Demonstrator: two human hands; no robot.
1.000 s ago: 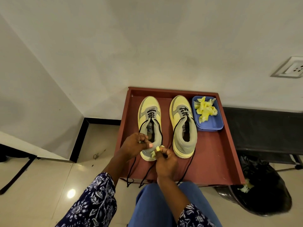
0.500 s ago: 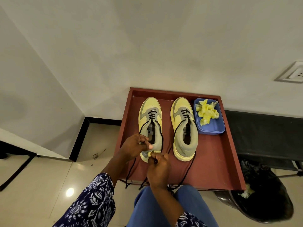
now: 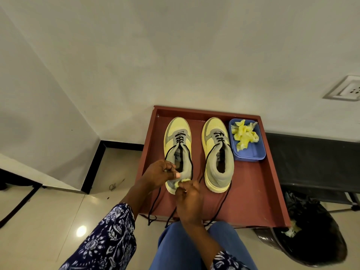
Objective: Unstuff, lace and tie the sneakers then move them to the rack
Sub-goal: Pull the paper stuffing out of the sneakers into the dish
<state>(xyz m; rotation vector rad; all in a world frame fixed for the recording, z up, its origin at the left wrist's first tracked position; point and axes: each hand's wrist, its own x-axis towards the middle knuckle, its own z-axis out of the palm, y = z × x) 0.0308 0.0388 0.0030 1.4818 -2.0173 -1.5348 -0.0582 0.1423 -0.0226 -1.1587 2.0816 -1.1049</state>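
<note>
Beside the sneakers [image 3: 198,152], a blue tub [image 3: 251,152] holds yellow paper [image 3: 244,135].

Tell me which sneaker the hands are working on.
The left sneaker, farther from the blue tray: both hands grip its heel, while the right sneaker stands untouched.
</note>
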